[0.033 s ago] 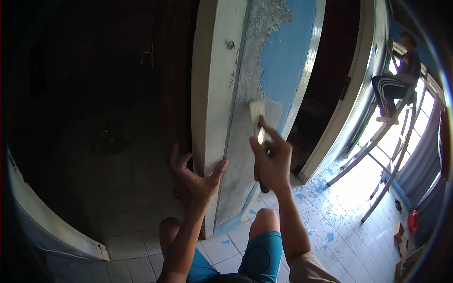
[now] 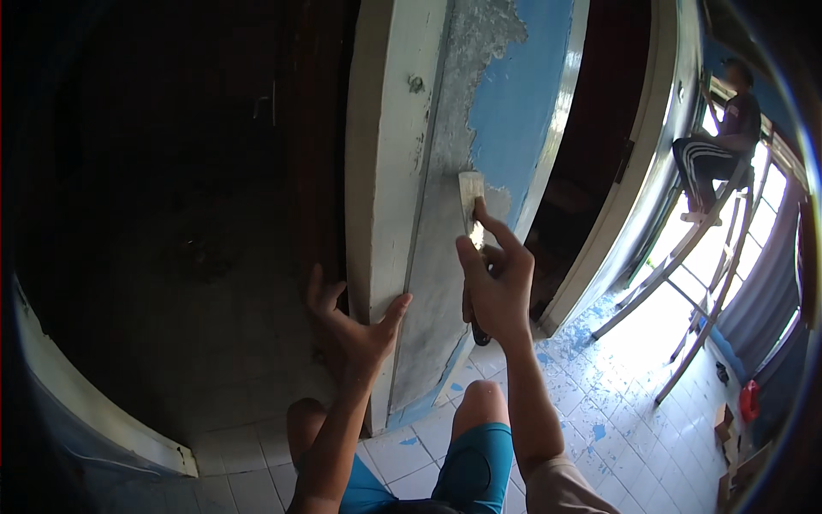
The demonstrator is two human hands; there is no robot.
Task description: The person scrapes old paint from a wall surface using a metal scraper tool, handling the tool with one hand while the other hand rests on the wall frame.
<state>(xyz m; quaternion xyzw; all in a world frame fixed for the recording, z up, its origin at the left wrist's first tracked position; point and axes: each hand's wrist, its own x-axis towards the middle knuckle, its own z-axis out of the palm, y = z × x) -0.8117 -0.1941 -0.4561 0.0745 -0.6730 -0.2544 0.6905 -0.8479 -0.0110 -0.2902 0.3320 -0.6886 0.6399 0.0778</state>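
My right hand is wrapped round the dark handle of a scraper, index finger stretched along the blade. The blade's wide end rests at the ragged edge where blue paint meets bare grey plaster on a narrow wall. My left hand braces against the white door frame left of that wall. Its fingers are spread, the thumb on the front face and the other fingers past the left edge. Below my hands, my bent knees show beside the foot of the wall.
Blue paint flakes litter the white tiled floor. At the right, a person sits on a tall stepladder by a bright window. A dark doorway opens on the left, another right of the wall. Cardboard boxes lie at the far right.
The scraper blade has shifted slightly upward and turned a little in my right hand, close to the paint edge. My left hand stays on the door frame.
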